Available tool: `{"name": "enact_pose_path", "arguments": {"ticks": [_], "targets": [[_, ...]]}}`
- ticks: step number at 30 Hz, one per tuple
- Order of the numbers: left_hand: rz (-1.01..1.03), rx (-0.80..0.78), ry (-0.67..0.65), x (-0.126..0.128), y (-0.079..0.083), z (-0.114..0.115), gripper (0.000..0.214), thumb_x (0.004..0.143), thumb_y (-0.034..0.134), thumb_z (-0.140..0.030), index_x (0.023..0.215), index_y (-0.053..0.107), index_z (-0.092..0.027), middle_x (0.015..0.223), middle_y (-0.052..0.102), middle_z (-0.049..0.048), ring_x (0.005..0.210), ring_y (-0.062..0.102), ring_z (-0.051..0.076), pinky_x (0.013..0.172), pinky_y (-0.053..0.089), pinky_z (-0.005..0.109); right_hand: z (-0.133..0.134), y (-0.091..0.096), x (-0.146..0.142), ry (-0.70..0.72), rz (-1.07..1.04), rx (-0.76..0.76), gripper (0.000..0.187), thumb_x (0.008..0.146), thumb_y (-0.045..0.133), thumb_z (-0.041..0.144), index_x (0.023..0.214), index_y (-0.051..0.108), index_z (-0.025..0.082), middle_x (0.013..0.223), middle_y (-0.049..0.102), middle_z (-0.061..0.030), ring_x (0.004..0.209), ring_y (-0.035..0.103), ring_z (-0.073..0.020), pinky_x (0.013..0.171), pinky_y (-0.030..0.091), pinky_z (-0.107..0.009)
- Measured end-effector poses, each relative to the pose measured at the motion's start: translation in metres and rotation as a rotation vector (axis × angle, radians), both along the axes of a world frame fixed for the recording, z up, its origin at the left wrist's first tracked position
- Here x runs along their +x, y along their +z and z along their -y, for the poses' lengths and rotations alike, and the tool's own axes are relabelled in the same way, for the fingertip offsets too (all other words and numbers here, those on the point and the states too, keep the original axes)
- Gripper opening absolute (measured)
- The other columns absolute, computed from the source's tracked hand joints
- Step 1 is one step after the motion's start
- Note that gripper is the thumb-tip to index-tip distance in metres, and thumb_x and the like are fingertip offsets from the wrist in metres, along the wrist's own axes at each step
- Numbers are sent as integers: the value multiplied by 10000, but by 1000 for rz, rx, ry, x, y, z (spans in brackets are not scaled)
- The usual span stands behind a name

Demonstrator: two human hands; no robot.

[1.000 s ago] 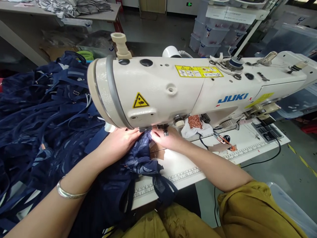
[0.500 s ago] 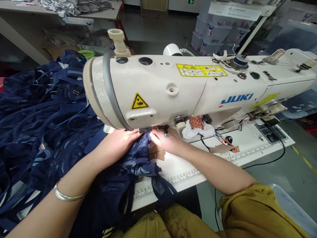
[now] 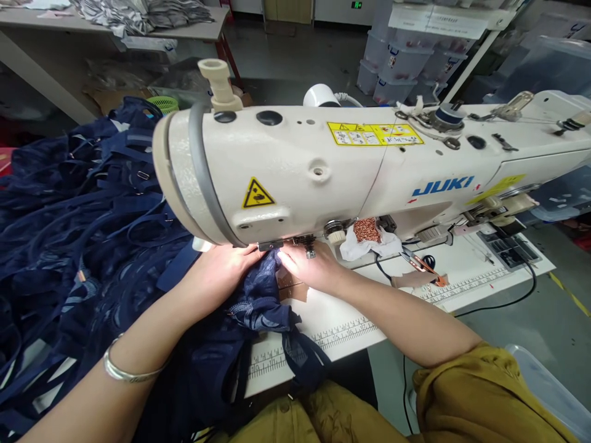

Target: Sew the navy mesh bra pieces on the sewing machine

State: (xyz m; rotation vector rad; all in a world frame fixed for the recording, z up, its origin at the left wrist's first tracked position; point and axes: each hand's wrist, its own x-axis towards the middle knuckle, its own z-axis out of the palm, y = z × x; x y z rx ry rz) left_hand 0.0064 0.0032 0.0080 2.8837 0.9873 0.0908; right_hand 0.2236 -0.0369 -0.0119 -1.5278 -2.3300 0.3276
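A navy bra (image 3: 262,311) with lace and straps lies bunched under the head of a white JUKI sewing machine (image 3: 286,169). My left hand (image 3: 220,271) is closed on the fabric's left side, fingertips reaching beneath the machine head. On the other side, my right hand (image 3: 311,267) grips the fabric edge close to the needle area, its thumb pointing left. The machine head hides the needle and some of my fingers. One dark strap (image 3: 305,360) hangs over the front edge of the sewing table (image 3: 344,317).
A large heap of navy garments (image 3: 92,227) fills the left side. Right of my hand are a white cloth holding small copper-coloured pieces (image 3: 367,230), orange-handled snips (image 3: 418,261) and a black compartment tray (image 3: 508,246). Clear plastic boxes (image 3: 397,64) are stacked behind.
The view has shifted very slightly. Both hands keep nearly the same place on the bra, and the fabric between them looks slightly more gathered.
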Motion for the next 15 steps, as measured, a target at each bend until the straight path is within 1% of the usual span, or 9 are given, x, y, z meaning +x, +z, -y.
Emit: {"name": "enact_pose_path", "arguments": {"ticks": [2, 6, 9, 11, 15], "targets": [[20, -32, -5, 0, 0, -1, 484, 977, 282, -146, 1285, 634, -270, 1216, 684, 85, 1065, 627, 243, 916, 497, 442, 0, 2, 0, 4, 9, -6, 359, 1004, 390, 269, 1278, 622, 286, 1301, 656, -2, 1136, 610, -186, 1073, 400, -305], [1, -31, 16, 1, 1, 0, 480, 970, 289, -141, 1268, 647, -256, 1237, 680, 92, 1062, 634, 254, 929, 493, 469, 2, 5, -1, -2, 28, -28, 356, 1003, 375, 242, 1245, 636, 255, 1230, 692, -26, 1109, 622, -186, 1082, 391, -313], [-19, 5, 35, 4, 4, 3, 446, 979, 311, -165, 1271, 641, -232, 1321, 636, 96, 1145, 601, 260, 972, 478, 467, 3, 4, -3, -34, 34, -26, 350, 998, 388, 238, 1251, 630, 247, 1242, 682, -45, 1137, 610, -189, 1078, 395, -313], [-21, 23, 46, 5, 5, 5, 419, 986, 332, -192, 1268, 638, -238, 1344, 623, 86, 1185, 580, 253, 1011, 458, 462, 4, 4, -4, -44, 43, -29, 341, 997, 397, 246, 1238, 638, 246, 1229, 685, -54, 1142, 609, -196, 1068, 407, -318], [-18, 47, 58, 5, 3, 5, 407, 992, 343, -201, 1282, 626, -237, 1288, 659, 92, 1162, 597, 241, 1065, 421, 481, 6, 7, -5, -24, 81, -43, 350, 1009, 367, 239, 1208, 654, 241, 1210, 690, -54, 1118, 617, -193, 1063, 419, -321]]}}
